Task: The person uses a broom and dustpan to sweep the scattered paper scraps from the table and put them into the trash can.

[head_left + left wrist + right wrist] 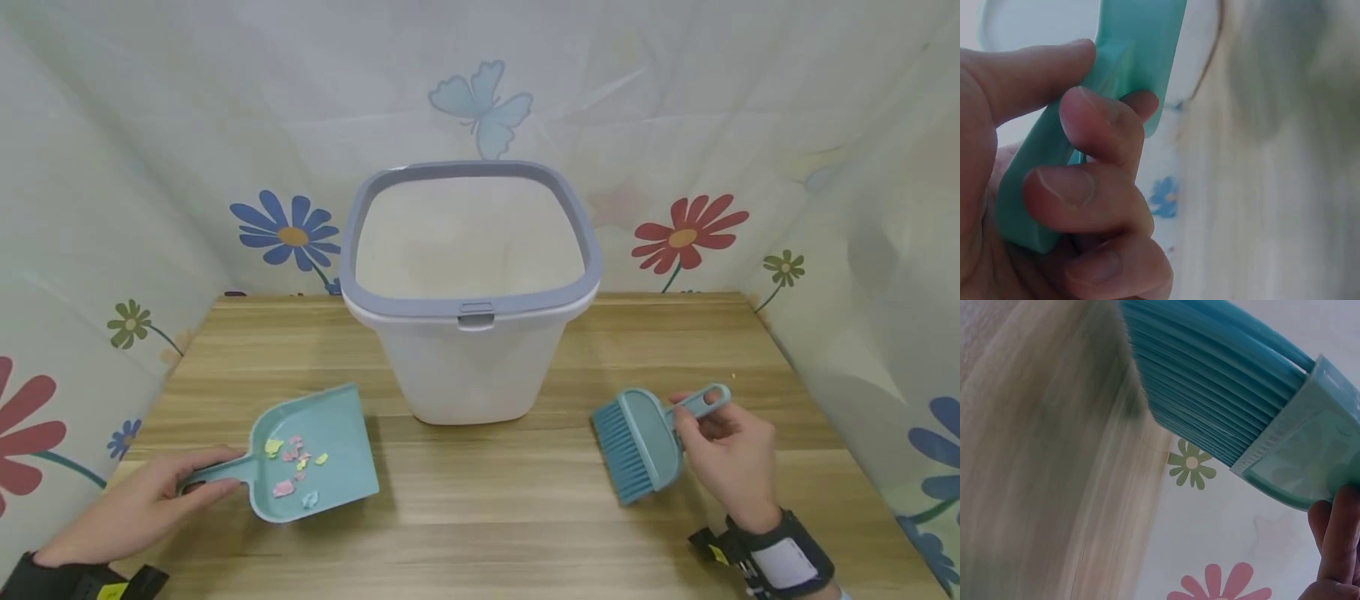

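Two tools, one per hand. Left hand (pixel 142 504) grips the handle of the dustpan (pixel 318 454), which lies on the table (pixel 480 533) at about 8 o'clock from the bin (pixel 468 292); the pan holds a small heap of paper scraps (pixel 294 467). Right hand (pixel 723 454) pinches the handle of the brush (pixel 641 442) at 4 o'clock from the bin, bristles pointing toward 7 o'clock, apparently just off the wood.

Step in hand, by my reading: scraps gathered, pan not yet lifted. Next move calls for raising the pan level — no spill — then tipping it over the bin's rim.

Left wrist view alone shows fingers (pixel 1085 187) curled fully round the dustpan handle (pixel 1116 81); right wrist view alone shows the brush (pixel 1222 394) bristles close up, clean of scraps, one fingertip at the back. Only the head view shows bin and scraps.
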Demonstrator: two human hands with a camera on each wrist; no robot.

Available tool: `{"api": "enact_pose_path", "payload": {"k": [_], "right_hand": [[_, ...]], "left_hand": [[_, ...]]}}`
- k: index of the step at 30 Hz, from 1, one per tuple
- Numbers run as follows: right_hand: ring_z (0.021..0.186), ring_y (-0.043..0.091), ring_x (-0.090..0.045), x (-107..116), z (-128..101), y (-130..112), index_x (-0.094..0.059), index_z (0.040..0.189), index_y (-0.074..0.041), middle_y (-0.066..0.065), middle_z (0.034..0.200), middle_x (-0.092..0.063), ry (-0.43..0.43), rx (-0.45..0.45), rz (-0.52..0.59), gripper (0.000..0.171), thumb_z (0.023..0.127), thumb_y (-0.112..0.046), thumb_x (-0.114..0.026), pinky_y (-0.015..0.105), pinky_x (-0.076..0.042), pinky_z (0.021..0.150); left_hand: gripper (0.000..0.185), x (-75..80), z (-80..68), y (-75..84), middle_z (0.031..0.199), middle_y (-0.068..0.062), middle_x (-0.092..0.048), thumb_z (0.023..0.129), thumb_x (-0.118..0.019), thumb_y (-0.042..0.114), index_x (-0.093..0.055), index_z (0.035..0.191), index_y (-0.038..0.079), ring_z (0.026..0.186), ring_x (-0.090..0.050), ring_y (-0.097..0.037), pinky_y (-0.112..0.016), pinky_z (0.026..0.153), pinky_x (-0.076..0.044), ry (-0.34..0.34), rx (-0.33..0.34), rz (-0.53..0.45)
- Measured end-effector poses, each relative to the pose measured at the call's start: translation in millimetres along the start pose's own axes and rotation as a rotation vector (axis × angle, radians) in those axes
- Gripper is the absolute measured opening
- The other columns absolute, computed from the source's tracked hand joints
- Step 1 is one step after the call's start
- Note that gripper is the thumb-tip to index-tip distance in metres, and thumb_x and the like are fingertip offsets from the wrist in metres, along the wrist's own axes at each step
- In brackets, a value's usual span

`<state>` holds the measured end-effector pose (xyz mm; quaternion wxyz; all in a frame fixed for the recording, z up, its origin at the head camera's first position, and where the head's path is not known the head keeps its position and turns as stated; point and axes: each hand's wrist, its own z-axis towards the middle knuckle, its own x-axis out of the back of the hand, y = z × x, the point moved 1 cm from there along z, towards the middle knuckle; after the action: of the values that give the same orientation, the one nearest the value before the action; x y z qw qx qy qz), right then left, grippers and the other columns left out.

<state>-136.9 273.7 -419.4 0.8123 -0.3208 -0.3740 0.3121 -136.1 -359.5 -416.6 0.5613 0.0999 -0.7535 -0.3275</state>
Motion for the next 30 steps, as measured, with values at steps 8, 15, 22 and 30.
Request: {"api": "enact_pose_path", "payload": {"k": [8, 15, 22, 30], "right_hand": [[0.061, -0.012, -0.064, 2.1, 1.1, 6.6, -0.078, 0.089, 0.002, -0.036, 0.082, -0.066, 0.003, -0.013, -0.017, 0.011, 0.085, 0.01, -0.071, 0.009, -0.049, 0.051], [0.061, -0.013, -0.063, 0.9, 3.5, 8.8, -0.079, 0.089, 0.0, -0.034, 0.084, -0.065, 0.01, 0.011, -0.039, 0.013, 0.084, 0.009, -0.072, 0.009, -0.047, 0.05], [0.061, -0.014, -0.062, 0.3, 4.5, 11.7, -0.079, 0.09, 0.001, -0.036, 0.081, -0.063, 0.017, 0.024, -0.045, 0.013, 0.083, 0.01, -0.072, 0.008, -0.045, 0.049], [0.062, -0.015, -0.062, 4.0, 2.9, 11.3, -0.079, 0.092, 0.001, -0.035, 0.082, -0.064, 0.024, 0.033, -0.048, 0.014, 0.083, 0.01, -0.072, 0.008, -0.045, 0.05]], "left_hand": [[0.044, 59.4, 1.1, 4.9, 0.079, 0.002, -0.059, 0.109, -0.056, 0.021, -0.054, 0.146, -0.002, 0.053, -0.04, -0.011, -0.028, 0.045, -0.036, 0.201, 0.039, 0.069], [0.045, 108.0, 13.5, 18.9, 0.094, -0.007, -0.072, 0.109, -0.055, 0.017, -0.052, 0.142, -0.013, 0.068, -0.047, 0.011, -0.018, 0.053, -0.039, 0.426, 0.026, 0.137], [0.043, 144.2, 30.8, 56.8, 0.08, 0.036, -0.052, 0.109, -0.054, 0.015, -0.053, 0.137, -0.018, 0.067, -0.047, 0.006, -0.007, 0.059, -0.038, 0.591, -0.026, 0.053], [0.044, 170.9, 59.2, 111.0, 0.079, 0.023, -0.057, 0.11, -0.052, 0.022, -0.056, 0.14, -0.01, 0.067, -0.044, 0.004, -0.01, 0.058, -0.035, 0.64, -0.066, 0.127]]}}
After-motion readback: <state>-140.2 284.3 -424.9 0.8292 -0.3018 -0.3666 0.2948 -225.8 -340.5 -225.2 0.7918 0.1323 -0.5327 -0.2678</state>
